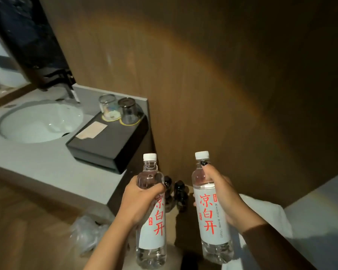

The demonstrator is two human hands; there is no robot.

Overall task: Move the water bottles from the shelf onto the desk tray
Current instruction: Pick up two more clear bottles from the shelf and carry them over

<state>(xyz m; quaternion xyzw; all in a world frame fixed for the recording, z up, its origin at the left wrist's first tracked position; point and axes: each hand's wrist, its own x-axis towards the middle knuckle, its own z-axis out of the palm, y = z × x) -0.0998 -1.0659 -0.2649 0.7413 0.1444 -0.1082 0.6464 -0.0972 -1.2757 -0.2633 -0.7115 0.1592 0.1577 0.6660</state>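
Observation:
I hold two clear water bottles upright in front of me, each with a white cap and a white label with red characters. My left hand [140, 203] grips the left bottle [152, 228] around its upper body. My right hand [223, 197] grips the right bottle [211, 217], fingers wrapped round its shoulder. A black tray [105, 145] lies on the grey counter to the upper left, above and left of the bottles. No shelf can be made out in this frame.
Two upturned glasses [117, 110] stand at the tray's far end, and a card [91, 130] lies on it. A white sink basin [39, 123] with a black tap [66, 82] is left of the tray. A wood-panelled wall is ahead. A plastic bag [88, 230] lies on the floor; white cloth [261, 215] at right.

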